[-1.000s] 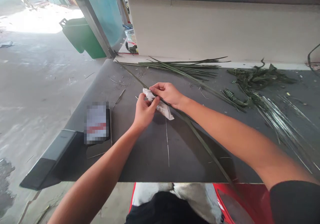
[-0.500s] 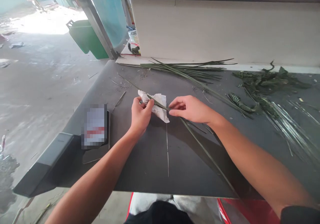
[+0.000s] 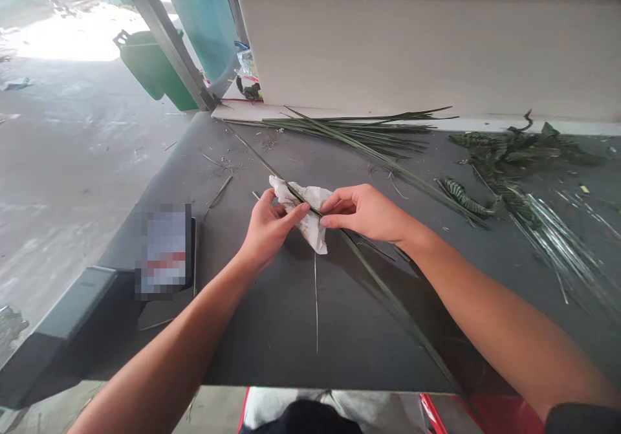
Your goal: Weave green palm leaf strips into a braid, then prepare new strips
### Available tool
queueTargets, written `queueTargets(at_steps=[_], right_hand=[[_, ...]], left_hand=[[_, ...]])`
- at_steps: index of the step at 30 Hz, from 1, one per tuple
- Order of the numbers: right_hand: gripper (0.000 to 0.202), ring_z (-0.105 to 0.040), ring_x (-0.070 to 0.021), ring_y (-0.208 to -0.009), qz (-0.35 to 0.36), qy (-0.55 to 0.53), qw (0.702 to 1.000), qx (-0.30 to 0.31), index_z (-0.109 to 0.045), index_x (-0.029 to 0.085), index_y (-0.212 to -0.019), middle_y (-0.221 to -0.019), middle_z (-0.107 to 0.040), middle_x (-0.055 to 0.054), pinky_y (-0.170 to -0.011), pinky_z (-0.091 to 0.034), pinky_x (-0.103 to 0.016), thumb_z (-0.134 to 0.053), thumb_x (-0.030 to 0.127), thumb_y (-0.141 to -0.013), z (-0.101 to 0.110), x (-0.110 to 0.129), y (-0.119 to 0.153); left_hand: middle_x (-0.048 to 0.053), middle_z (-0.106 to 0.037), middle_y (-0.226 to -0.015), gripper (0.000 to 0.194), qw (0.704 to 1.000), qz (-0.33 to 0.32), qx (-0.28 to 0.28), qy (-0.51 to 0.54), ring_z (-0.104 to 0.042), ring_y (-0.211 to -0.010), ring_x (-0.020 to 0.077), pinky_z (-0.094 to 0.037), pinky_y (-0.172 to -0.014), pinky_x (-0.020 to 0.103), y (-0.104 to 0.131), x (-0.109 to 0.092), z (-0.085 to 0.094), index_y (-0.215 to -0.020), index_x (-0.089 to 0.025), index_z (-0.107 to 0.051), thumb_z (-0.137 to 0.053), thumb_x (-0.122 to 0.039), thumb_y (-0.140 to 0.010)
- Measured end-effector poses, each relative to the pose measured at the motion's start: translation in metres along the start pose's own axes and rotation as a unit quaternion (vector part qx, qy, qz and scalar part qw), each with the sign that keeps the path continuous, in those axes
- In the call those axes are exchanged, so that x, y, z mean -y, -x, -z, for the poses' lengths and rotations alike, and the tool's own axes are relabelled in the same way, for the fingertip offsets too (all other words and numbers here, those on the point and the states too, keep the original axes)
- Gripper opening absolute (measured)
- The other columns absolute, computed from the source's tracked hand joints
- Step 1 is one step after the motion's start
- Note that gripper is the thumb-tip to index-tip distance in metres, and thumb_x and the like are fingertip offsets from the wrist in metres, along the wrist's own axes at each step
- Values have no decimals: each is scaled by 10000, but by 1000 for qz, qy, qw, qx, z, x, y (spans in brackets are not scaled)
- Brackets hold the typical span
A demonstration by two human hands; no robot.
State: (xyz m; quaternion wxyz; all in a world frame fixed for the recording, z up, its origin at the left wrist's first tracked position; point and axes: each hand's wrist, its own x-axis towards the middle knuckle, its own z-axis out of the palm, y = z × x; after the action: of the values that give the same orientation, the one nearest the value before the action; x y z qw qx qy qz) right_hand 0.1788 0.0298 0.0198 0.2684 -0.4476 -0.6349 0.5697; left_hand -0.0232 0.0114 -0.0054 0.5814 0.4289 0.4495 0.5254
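Observation:
My left hand [image 3: 269, 230] is closed on a crumpled white tissue [image 3: 317, 233] and a long green leaf strip [image 3: 376, 271] lying across it, the thumb pressing on the strip. To its right, my right hand [image 3: 371, 217] pinches the same strip at the tissue's right side. The strip slants from the upper left of the table down past the front edge. Below the tissue a thin pale wire or stem [image 3: 317, 311] points toward me; its upper end is hidden.
Behind my hands lies a bundle of long green leaf strips [image 3: 349, 133]. Dark, curled leaves [image 3: 524, 149] and shiny thin strands [image 3: 557, 233] lie at the right. A phone [image 3: 165, 249] with a blurred screen is at the left. A green bin [image 3: 150, 65] stands on the floor beyond.
My right hand has come left and closed on the strip at the tissue. The left thumb has moved right along the strip. The view has shifted slightly.

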Motion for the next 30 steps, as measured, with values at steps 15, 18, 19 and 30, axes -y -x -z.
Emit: queueTargets(at_steps=[15,18,19,30], right_hand=[[86,-676,-149,-730,-37,-70,996,32,-676,191,-903,-783,-728,-19,-707,-525,-281,-724,229,-843,-3,-4,-1],[83,-673,-150,-701,-51,-64,996,32,-674,189,-853,-746,-721,-15,-684,-527,-280,-745,196,-812,-4,-4,-1],[78,-667,-148,-687,-58,-62,996,27,-676,187,-839,-733,-719,-15,-671,-524,-279,-747,193,-807,-4,-5,-1],[94,-616,-123,-661,-47,-46,995,-77,-703,165,-812,-725,-692,-14,-625,-480,-244,-766,215,-765,-2,-2,-3]], left_hand=[[34,-757,-845,429,1000,7,-22,18,-707,-686,160,-591,-627,272,1,0,1,-950,-188,-575,-886,-229,-657],[22,-750,-827,419,999,1,-34,10,-704,-672,161,-590,-622,278,1,1,2,-942,-194,-563,-875,-226,-663],[20,-749,-821,419,999,-1,-33,6,-706,-668,162,-593,-625,282,1,2,2,-940,-195,-559,-873,-225,-664],[16,-731,-808,366,997,-47,-56,-3,-726,-652,177,-611,-535,281,3,-1,-2,-974,-205,-488,-766,-378,-811]])
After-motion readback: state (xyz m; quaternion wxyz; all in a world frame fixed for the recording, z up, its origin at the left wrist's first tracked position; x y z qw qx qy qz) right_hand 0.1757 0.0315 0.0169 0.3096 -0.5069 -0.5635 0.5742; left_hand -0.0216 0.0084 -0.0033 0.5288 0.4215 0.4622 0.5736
